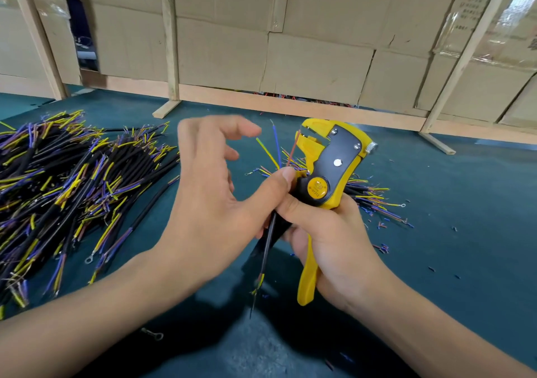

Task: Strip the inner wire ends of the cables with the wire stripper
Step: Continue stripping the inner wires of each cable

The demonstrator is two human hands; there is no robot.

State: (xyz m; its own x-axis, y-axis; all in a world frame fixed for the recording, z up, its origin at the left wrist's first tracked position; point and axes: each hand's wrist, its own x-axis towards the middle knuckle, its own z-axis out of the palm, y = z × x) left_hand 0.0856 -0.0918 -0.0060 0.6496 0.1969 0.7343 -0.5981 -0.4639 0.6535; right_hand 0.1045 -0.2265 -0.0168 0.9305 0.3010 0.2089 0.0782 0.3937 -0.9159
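My right hand [334, 238] grips the handles of the yellow and black wire stripper [334, 162], which stands upright with its jaws at the top. A black cable [266, 255] runs up between both hands, and its lower end hangs over the table. At its top three inner wires fan out: yellow-green [266, 151], blue [277, 148] and brown [293, 151]. The brown wire reaches up to the stripper's jaws. My left hand [209, 191] presses its thumb tip on the cable where the wires split, while its fingers spread loosely, holding nothing.
A big pile of black cables [72, 180] with yellow, blue and brown ends covers the left of the teal table [436, 232]. A smaller pile [374, 200] lies behind the stripper. Cut insulation bits [383, 248] are scattered right. A cardboard wall [290, 43] closes the back.
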